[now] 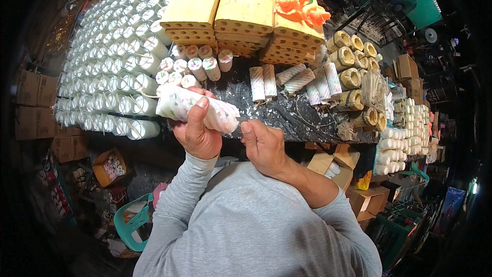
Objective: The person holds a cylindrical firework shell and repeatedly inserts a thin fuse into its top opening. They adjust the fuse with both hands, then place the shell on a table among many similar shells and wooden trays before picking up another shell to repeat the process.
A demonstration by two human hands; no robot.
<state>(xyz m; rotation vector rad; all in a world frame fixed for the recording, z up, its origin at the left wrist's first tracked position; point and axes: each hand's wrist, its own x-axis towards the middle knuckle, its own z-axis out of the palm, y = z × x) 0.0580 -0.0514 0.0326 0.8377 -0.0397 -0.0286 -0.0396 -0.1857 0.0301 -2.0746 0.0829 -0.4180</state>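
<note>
My left hand [199,132] is wrapped round a thick white pillar candle [171,103] with pink and green flecks, its thumb along the upper side. The candle lies nearly level above the table's front edge, its right end rounded and twisted. Close to that end, my right hand [264,145] is closed in a pinch. Something small and dark shows at its fingertips, too little to name. Behind the candle stand several short speckled candles [195,63]. Farther right, striped candles [257,83] lie in small groups on the dark table [230,88].
Rows of white candles in clear glasses [115,83] fill the table's left. Yellow blocks with holes [243,7] stand at the back, orange wax flowers [301,6] on one. Hollow yellowish cylinders [350,78] are stacked right. A green chair [134,223] stands lower left, cardboard boxes [369,201] lower right.
</note>
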